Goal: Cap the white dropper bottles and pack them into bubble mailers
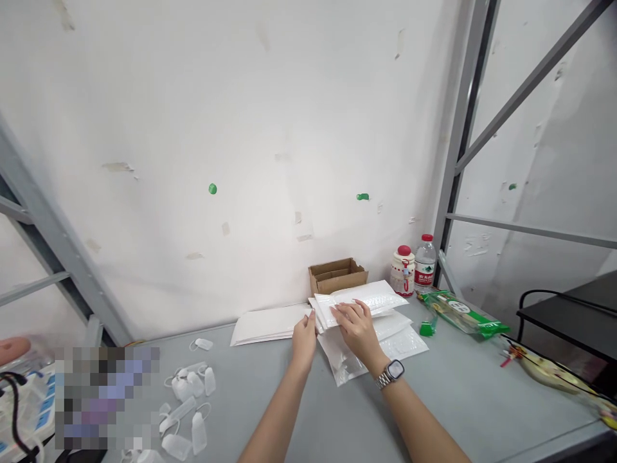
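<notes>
A white padded bubble mailer (371,297) lies over several more white mailers (405,344), fanned out on the grey table. My left hand (303,339) is closed, its thumb and fingers pinching the left edge of the mailers. Across the top mailer's near side rests my right hand (357,328), fingers bent over it and its thumb hidden; a watch (395,370) is on that wrist. To the left of my left hand, touching or almost touching it, lies a flat stack of white mailers (270,321).
Behind the mailers is an open cardboard box (337,276). A red-lidded jar (403,273), a water bottle (425,267) and a green plastic packet (463,313) stand or lie to the right. Small translucent bottles (193,382) are scattered left, near a power strip (41,402).
</notes>
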Motion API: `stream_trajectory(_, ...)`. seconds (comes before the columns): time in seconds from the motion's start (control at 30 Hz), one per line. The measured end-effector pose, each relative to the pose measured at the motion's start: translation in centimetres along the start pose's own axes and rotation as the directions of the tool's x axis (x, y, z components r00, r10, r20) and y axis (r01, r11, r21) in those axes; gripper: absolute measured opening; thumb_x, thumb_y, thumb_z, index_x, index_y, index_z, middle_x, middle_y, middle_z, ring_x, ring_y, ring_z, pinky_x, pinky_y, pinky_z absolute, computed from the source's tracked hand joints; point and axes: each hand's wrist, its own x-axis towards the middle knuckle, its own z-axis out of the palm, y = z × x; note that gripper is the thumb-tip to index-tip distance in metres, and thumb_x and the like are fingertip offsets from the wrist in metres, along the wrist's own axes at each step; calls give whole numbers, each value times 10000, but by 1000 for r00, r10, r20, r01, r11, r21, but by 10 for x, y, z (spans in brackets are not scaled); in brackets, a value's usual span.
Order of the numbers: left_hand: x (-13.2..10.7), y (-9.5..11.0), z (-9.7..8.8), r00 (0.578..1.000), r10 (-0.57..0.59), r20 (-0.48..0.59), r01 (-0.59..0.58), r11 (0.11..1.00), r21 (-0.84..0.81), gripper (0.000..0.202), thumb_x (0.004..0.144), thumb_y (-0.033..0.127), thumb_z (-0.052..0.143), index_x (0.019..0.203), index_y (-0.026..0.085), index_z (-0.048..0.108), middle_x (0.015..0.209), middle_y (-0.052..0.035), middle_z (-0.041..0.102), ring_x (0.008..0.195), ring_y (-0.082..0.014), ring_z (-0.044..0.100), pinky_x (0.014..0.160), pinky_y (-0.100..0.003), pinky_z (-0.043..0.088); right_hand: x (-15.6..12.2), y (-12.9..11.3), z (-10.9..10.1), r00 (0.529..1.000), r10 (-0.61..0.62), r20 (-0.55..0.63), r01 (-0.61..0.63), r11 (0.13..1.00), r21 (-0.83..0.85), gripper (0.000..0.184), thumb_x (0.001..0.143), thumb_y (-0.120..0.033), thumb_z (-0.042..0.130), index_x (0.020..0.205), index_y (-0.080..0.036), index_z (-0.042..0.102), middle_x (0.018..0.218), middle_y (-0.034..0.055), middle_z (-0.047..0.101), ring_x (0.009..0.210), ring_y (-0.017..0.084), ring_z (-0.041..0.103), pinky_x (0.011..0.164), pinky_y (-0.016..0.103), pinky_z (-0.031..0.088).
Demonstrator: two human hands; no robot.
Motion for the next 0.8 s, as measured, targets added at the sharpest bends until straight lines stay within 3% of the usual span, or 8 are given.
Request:
stream_trajectory(0.07,1,3,2,997,-53,49,55,998,-36,354,711,480,668,612,150,588,611,-43,635,712,-205,610,686,-294,462,1,-3,1,1000,-23,-8,24,999,38,322,863,-56,454,1090,-209,623,954,63,671,950,192,563,944,431,383)
stream_trajectory(0.17,2,8,3,986,-130,101,140,985,-102,329,767,433,636,692,114,624,612,-53,641,592,-158,581,640,-300,471,4,-5,-2,999,-35,13,33,996,86,327,843,-44,457,1081,-201,617,941,63,661,933,193,558,926,420,412)
stream_trajectory(0.3,-1,14,2,968,-214,129,234,956,-176,209,890,260,479,820,119,617,704,-65,670,605,-150,603,639,-298,483,9,-7,-12,986,-4,166,-20,989,145,383,770,-105,542,1141,-192,587,1022,89,630,995,226,541,954,450,400)
stream_trajectory(0.43,-5,15,3,944,-284,170,316,926,-205,254,922,251,404,866,113,610,740,-78,678,605,-155,607,628,-294,469,11,-11,-17,956,-1,295,-52,984,173,536,720,-234,628,1244,-192,521,1127,110,597,1085,253,513,1029,502,319)
stream_trajectory(0.57,-7,12,5,927,-317,201,356,911,-206,244,915,296,433,917,136,617,731,-46,672,604,-137,591,600,-253,436,10,-11,-17,952,-1,307,-49,986,157,581,720,-303,652,1266,-182,495,1187,123,590,1128,261,504,1052,515,285)
stream_trajectory(0.67,-7,10,5,910,-340,236,386,904,-185,267,903,333,457,854,130,624,657,-37,639,556,-133,559,546,-241,403,10,-10,-17,946,9,324,-67,984,167,602,717,-347,660,1269,-177,490,1212,128,584,1151,272,495,1060,523,271)
stream_trajectory(0.8,-7,9,6,902,-343,264,394,903,-173,246,892,335,478,801,151,612,649,-25,622,572,-128,554,604,-248,430,8,-11,-11,956,30,293,-63,992,105,538,740,-195,586,1271,-179,501,1206,120,601,1147,268,498,1059,522,273)
